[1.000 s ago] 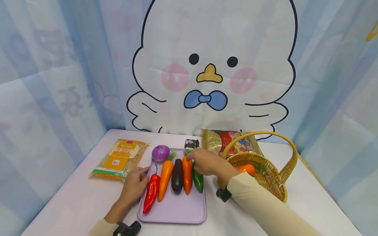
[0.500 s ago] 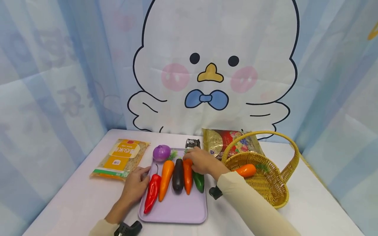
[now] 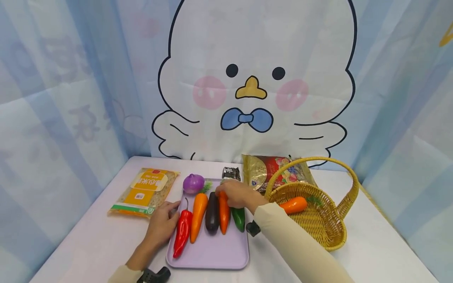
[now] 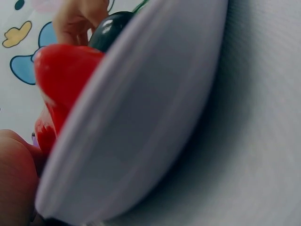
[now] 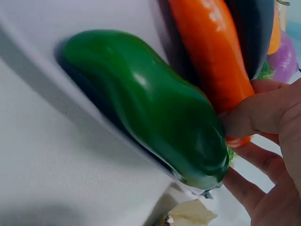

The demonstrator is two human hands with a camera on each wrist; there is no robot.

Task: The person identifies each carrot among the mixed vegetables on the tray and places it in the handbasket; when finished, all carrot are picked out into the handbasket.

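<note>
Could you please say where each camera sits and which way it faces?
Head: on the head, facing forward and down over tray, basket and backdrop; left hand and right hand both show.
Left wrist: on that wrist, facing past the tray's edge and red pepper to the backdrop; part of the left hand shows, plus the right.
Right wrist: on that wrist, facing the green pepper; the right hand shows, gripping a carrot.
Head and right wrist share the purple onion.

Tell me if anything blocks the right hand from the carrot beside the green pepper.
Nothing visible does: the right hand pinches the carrot near its broad end, and the green pepper lies alongside, not between them.
</note>
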